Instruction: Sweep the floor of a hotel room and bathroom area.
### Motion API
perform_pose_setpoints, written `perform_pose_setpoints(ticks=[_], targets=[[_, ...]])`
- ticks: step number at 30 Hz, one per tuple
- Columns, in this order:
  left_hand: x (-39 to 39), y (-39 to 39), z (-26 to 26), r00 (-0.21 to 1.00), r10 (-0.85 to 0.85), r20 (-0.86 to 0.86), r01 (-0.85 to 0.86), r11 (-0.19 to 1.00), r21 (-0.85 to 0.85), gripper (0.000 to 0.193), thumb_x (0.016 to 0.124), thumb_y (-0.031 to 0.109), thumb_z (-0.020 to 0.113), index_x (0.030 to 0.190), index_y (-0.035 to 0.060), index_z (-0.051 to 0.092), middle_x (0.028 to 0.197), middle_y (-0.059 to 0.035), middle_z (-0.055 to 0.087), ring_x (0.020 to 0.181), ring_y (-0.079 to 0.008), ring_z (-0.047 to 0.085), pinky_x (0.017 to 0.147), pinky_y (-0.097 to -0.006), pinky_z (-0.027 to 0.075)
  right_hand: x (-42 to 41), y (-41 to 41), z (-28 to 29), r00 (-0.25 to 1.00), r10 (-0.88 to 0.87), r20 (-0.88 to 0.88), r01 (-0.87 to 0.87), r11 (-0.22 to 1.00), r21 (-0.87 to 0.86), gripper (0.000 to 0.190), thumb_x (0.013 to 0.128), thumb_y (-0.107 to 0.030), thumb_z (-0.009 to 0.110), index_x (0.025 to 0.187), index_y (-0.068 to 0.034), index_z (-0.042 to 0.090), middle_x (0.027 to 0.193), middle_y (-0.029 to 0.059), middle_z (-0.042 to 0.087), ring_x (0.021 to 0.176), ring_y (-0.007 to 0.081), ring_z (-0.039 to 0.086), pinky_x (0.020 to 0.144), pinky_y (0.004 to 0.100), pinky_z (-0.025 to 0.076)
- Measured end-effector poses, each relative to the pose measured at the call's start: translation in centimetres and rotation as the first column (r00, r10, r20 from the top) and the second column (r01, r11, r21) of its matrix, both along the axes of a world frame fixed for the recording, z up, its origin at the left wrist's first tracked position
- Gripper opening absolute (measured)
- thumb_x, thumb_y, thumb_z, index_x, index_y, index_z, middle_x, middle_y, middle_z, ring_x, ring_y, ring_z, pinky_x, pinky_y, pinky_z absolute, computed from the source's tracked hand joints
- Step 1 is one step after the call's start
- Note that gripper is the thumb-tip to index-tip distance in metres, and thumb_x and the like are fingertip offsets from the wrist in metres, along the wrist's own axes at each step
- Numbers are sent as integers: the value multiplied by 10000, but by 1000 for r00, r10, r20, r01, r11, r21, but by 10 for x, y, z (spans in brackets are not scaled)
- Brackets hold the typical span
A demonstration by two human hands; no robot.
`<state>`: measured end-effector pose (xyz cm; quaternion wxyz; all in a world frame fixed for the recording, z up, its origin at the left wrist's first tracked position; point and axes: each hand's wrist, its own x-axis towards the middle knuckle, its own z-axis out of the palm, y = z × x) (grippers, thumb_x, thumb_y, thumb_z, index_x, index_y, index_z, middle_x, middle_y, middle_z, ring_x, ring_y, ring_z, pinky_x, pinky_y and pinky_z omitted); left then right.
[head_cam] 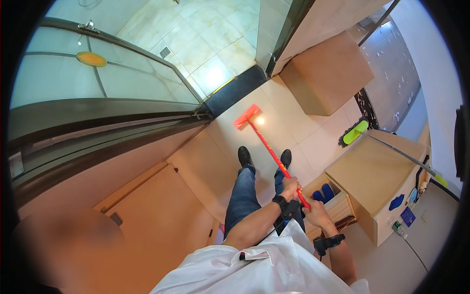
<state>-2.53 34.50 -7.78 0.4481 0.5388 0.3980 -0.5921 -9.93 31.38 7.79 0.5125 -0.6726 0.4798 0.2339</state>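
Note:
A red long-handled cleaning tool (265, 144) slants away from me, its flat rectangular head (246, 117) at the pale tiled floor beyond my shoes. My left hand (290, 188) wraps the red handle partway along. Closer to my body, my right hand (316, 212) closes around its upper end. Both wrists wear black strapped devices. The head looks slightly blurred, so whether it is a mop or a broom is unclear.
At left stands a glass-paned door (121, 73); a dark raised threshold (237, 90) borders a tiled room. A brown box-like block (326, 73) stands upper right. A green-headed mop (355, 133) rests across a wooden cabinet (382, 165), whose open drawer (343, 198) holds blue items (323, 193).

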Motion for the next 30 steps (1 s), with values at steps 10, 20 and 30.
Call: perform_pose_setpoints(ticks=[10,20,30], targets=[[103,68,-57,996,-88,-26,90,992,85,108,765,6,377,678,69,364,469,-27,336,348,-146,336,336,-305,353,105,39,-19,979,166,-115,-170,985,-31,531,695,-78,520,1212,-165,439,857,244,578,821,391,554,747,444,432],[84,112,-39,936,-308,-173,289,949,-128,93,751,21,412,682,72,378,549,-50,401,455,-172,407,466,-336,413,49,102,22,996,-31,-78,25,996,-82,462,725,-123,528,1175,-43,458,746,244,583,734,388,574,691,421,461],[200,121,-18,713,-697,-71,638,688,-346,150,762,58,443,623,107,412,499,22,397,426,-96,424,421,-226,416,-24,307,-108,497,-835,236,791,325,-518,311,768,-241,529,1018,-64,579,736,190,605,677,293,604,624,386,488]])
